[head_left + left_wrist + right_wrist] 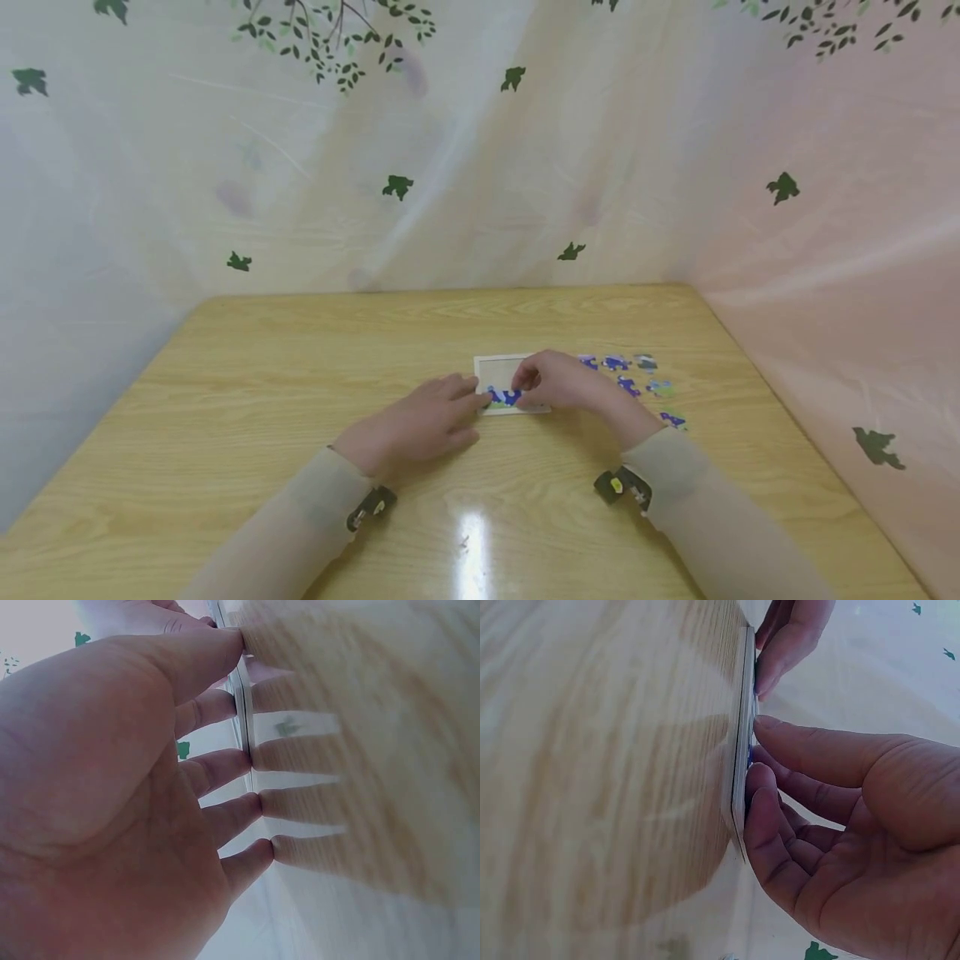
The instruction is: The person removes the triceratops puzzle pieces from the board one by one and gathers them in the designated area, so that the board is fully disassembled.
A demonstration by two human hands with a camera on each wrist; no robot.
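Head view: small white-framed rectangular puzzle tray (498, 367) lies flat on the light wood-grain table (300, 375), near centre, just ahead of both hands. A short run of blue-and-green jigsaw pieces (504, 397) is already seated along its near edge.

Left hand (420, 425) lies palm-down with fingers straight, fingertips against the tray's left near edge — reads as a brace so the tray doesn't slide. Left wrist view agrees: straight, spread fingers (225, 765) touching the table, nothing held.

Right hand (558, 382) sits over the tray's right near corner, fingers curled, thumb and forefinger closed together at the seated pieces. Right wrist view shows thumb and fingertips (761, 787) on the tray's thin edge with a bit of blue between them — likely a pinch on a piece, though too small to be sure what the grip clamps.

Loose blue jigsaw pieces (626, 375) lie scattered on the table just right of the tray, apart from each other, within the right hand's reach.
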